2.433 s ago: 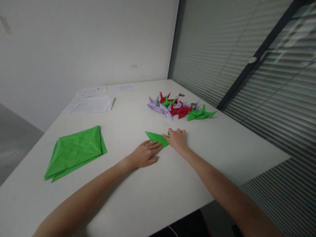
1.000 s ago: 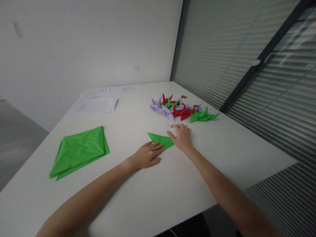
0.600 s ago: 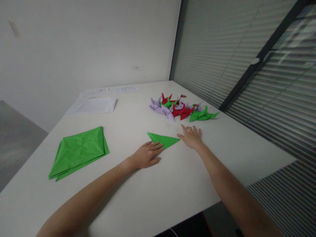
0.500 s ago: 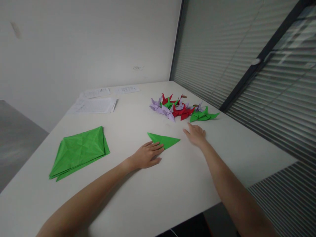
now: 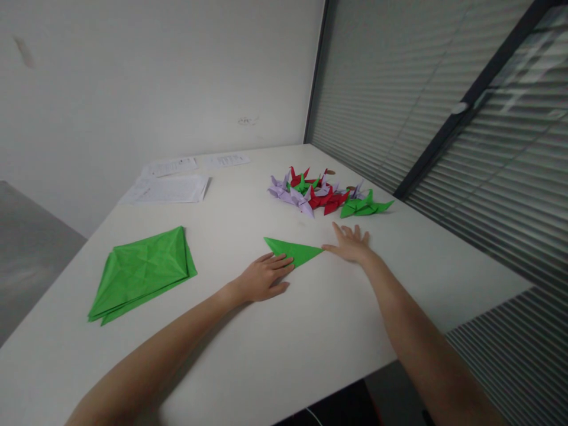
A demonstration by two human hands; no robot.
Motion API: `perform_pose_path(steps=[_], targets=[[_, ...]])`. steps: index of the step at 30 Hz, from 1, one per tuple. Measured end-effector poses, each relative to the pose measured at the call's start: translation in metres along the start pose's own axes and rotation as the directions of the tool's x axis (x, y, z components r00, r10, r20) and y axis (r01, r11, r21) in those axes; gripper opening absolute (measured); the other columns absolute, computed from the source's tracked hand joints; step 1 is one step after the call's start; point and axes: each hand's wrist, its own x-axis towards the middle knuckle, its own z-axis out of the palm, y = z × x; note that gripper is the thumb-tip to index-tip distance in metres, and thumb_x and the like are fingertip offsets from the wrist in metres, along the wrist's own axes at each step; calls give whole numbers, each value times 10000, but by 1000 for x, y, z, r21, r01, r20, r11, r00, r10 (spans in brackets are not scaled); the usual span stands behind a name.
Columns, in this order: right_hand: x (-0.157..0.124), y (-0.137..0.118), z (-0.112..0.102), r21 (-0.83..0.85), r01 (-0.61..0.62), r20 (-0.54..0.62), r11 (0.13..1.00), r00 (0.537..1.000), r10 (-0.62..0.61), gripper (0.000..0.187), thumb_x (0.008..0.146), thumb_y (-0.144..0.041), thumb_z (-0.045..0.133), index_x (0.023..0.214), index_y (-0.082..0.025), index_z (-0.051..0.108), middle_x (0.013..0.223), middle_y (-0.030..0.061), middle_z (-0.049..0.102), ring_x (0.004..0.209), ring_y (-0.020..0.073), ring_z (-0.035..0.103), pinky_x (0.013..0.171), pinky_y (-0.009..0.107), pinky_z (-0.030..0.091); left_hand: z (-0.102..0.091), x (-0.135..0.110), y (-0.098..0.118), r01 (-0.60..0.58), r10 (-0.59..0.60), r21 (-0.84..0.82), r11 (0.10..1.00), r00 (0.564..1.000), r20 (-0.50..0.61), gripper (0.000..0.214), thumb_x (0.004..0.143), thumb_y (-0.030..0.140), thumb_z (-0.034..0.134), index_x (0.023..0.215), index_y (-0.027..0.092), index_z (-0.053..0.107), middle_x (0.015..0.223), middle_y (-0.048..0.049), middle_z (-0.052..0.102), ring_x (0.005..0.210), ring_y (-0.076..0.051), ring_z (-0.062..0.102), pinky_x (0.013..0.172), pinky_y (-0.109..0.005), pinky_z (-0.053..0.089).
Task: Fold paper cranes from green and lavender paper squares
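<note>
A green sheet of paper folded into a triangle (image 5: 299, 251) lies flat on the white table (image 5: 284, 343). My left hand (image 5: 264, 278) rests open on its near left part, fingers over the paper and covering its lower left corner. To the right, my right hand (image 5: 350, 244) is open with its fingers spread. Its thumb tip is at the triangle's right point, apparently touching it. Beyond my hands sits a cluster of folded paper figures in lilac (image 5: 302, 202), red (image 5: 335, 202) and green (image 5: 366, 205).
On the left lies a stack of creased green paper sheets (image 5: 146, 269). Printed white papers (image 5: 173, 189) lie at the back left near the wall. A window with blinds (image 5: 377, 106) runs along the right side. The table's front edge (image 5: 337, 387) shows below my right arm.
My right hand has spread its fingers and brought its thumb left to the triangle's right point. My left hand and the folded paper have stayed in place.
</note>
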Motion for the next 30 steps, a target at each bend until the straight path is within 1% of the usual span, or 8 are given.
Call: perform_pose_path(steps=[4,8,11,15,19,24,27,30], targets=[[6,20,-8,93,40,-46,995,998,-36,842,815,-659,465,1506,-229,250,1523,167,329,1379,434,266,1046,677,222,0,1,0,0,0,7,1000,1000,11,505,962,424,401,1418,208,423,1505,-75,403,1406,-245,348,1160,-461,281],[0,-8,-6,147,131,-163,980,981,-106,766,835,-667,438,1454,-225,353,1456,164,411,1349,349,336,1080,566,255,-2,1,1,3,-3,14,1000,1000,24,507,959,418,410,1418,203,423,1502,-78,406,1404,-252,351,1157,-467,285],[-4,-21,-3,66,181,-107,981,979,-173,858,753,-705,540,1467,-276,334,1489,142,365,1383,394,260,1080,612,208,-2,1,1,2,-3,11,1000,1000,21,503,960,418,411,1414,203,429,1501,-81,408,1402,-252,355,1156,-468,285],[1,4,-5,26,37,-42,999,998,-36,986,662,-697,639,1488,-281,297,1508,158,335,1374,462,235,1033,647,234,0,0,0,2,-2,5,1000,1000,10,506,960,421,410,1418,208,423,1504,-79,403,1403,-248,354,1156,-466,286],[7,21,-8,124,118,-113,985,988,-104,805,744,-617,605,1438,-269,392,1422,159,451,1298,375,398,1017,538,331,-1,-1,0,1,-1,-1,1000,1000,13,510,958,424,414,1421,211,420,1505,-77,403,1403,-251,353,1156,-470,284],[-3,-17,-4,167,225,-150,960,968,-200,714,807,-598,560,1416,-252,423,1408,141,463,1317,321,395,1066,482,309,-2,0,1,5,-5,-6,1000,1000,9,503,956,424,416,1414,215,430,1498,-78,414,1400,-255,358,1152,-473,289],[-5,-20,-5,90,116,-67,989,992,-110,840,716,-631,650,1441,-301,383,1459,131,410,1358,409,304,1046,587,279,-1,0,1,5,-5,-3,1000,1000,4,502,955,428,414,1412,222,433,1496,-76,417,1397,-253,364,1152,-469,290],[2,3,-9,75,1,-52,997,999,3,903,680,-611,690,1458,-301,355,1482,145,377,1354,428,294,1029,613,277,-1,0,0,5,-5,4,1000,1000,7,505,955,430,414,1416,223,429,1497,-73,416,1398,-249,363,1153,-461,292]])
